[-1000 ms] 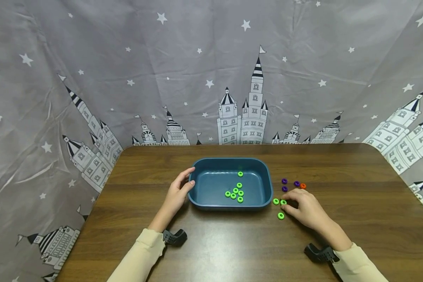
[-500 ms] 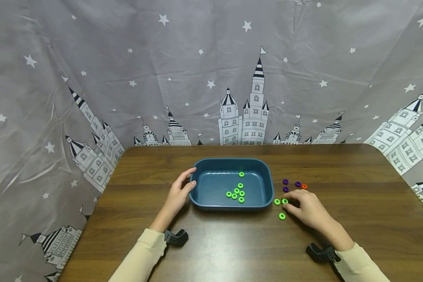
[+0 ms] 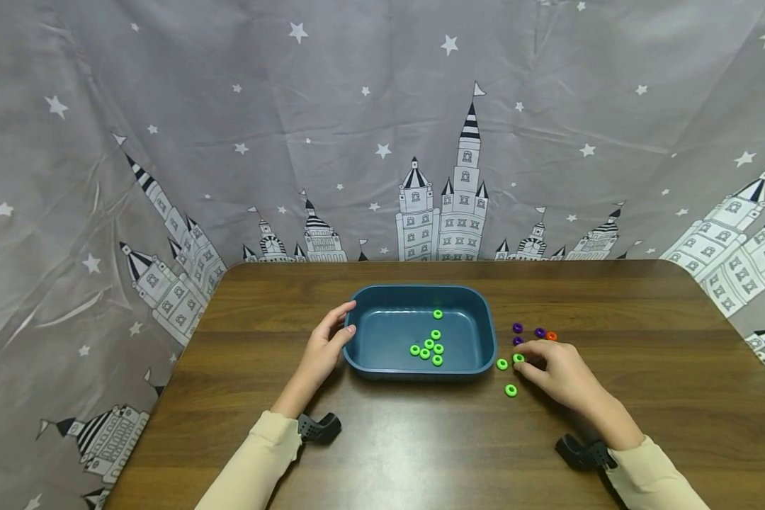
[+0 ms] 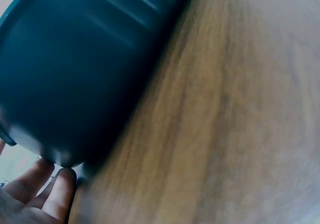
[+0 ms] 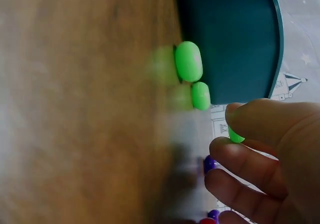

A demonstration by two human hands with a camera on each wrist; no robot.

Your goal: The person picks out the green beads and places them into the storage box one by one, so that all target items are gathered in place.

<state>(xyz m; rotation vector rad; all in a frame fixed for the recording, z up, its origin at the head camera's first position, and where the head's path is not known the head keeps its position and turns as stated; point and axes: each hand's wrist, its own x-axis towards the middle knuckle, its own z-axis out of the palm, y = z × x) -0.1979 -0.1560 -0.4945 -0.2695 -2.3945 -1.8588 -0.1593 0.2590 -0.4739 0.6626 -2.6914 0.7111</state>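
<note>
My left hand (image 3: 321,350) holds the left end of a dark blue rectangular tray (image 3: 421,372), thumb and forefinger at its rim. In the left wrist view, fingers (image 4: 59,196) touch the outside of the tray's wall. Several small bright green rings lie inside the tray. To its right, my right hand (image 3: 561,372) pinches a green ring (image 5: 236,135) between thumb and forefinger, partly hidden by them and appearing raised off the table. Two more green rings lie nearby, one close to the tray's corner (image 3: 502,364) and one nearer me (image 3: 511,390).
Beyond the right hand lie three purple rings (image 3: 518,328) and an orange ring (image 3: 551,336). Everything stands on a brown wooden table (image 3: 414,453). A grey curtain (image 3: 331,106) with castles and stars hangs behind the table's far edge.
The right hand has moved slightly away from me, and the green ring at its fingertips has shifted with it, off its earlier spot. The left hand and the tray keep their places.
</note>
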